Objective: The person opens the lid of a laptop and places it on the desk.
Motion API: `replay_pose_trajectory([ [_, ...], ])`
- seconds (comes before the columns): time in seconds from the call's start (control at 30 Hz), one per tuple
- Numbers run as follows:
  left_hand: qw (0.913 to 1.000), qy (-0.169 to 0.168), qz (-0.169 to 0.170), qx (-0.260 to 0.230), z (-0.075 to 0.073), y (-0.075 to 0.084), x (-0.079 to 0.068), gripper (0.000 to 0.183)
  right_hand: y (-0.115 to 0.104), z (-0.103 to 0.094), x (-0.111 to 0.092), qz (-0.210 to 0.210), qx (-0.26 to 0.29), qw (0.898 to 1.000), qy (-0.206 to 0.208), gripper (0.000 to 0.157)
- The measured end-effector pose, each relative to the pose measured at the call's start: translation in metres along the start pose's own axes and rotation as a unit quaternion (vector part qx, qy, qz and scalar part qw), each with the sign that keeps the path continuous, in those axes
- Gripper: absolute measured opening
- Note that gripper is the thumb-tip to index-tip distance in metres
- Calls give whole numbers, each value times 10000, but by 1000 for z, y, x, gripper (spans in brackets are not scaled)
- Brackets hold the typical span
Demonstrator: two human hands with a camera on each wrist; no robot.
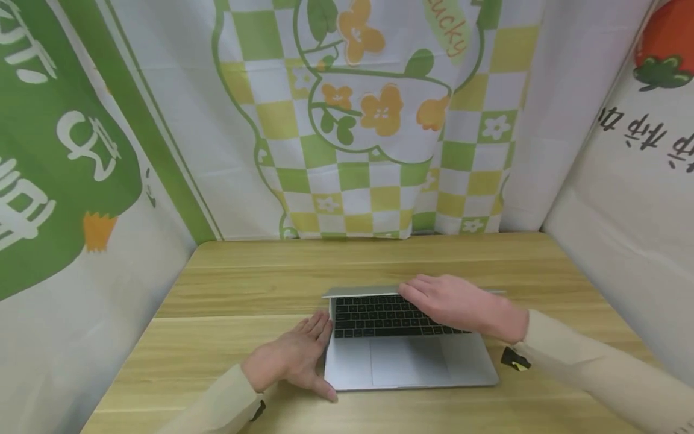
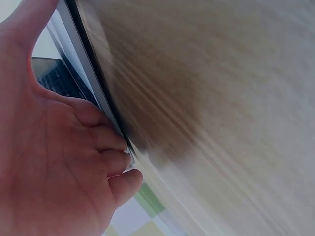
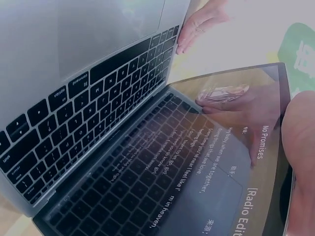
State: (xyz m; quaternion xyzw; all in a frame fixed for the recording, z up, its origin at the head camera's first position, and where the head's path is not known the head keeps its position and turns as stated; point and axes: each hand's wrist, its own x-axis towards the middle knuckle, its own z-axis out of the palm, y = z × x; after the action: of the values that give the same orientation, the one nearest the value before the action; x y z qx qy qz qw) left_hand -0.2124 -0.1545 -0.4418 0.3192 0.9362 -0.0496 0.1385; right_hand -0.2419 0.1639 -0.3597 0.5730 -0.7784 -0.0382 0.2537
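Note:
A silver laptop (image 1: 410,361) lies on the table with its lid (image 1: 363,292) raised and tilted toward me over the black keyboard (image 3: 88,110). My right hand (image 1: 450,301) grips the lid's top edge, its fingers reaching behind the screen. In the right wrist view, the lit screen (image 3: 231,162) shows white lyrics and reflects the keys. My left hand (image 1: 300,355) rests at the base's left side, fingers pointing away from me and thumb spread toward the front corner. The left wrist view shows the left fingers (image 2: 113,140) against the base's edge.
A wood-grain table (image 1: 233,271) carries the laptop. Behind it hangs a checked, flowered curtain (image 1: 352,181), and printed cloth (image 1: 612,199) encloses the sides. A small black piece (image 1: 515,359) shows by my right sleeve (image 1: 585,355).

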Motion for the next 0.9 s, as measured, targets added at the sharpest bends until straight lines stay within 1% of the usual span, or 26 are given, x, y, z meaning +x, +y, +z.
replay_pose_trajectory([
  [0.13,10000,-34,-64,10,-1,1,0,133,5,-1,2,30,120,9999,55,34],
  [0.27,10000,-14,-77,36,0,1,1,133,11,-3,6,236,147,9996,18,41],
  [0.43,9999,25,-73,-74,-1,2,0,134,20,-6,11,585,236,9976,-275,49],
  [0.53,9999,38,-70,-100,-2,2,1,134,24,-8,13,726,302,9963,-355,49],
  [0.77,9999,-35,-114,-54,-4,3,2,135,31,-8,17,850,335,9955,-240,43],
  [0.9,9998,-104,-156,-83,-6,3,2,135,38,-7,20,905,274,9955,-87,34],
])
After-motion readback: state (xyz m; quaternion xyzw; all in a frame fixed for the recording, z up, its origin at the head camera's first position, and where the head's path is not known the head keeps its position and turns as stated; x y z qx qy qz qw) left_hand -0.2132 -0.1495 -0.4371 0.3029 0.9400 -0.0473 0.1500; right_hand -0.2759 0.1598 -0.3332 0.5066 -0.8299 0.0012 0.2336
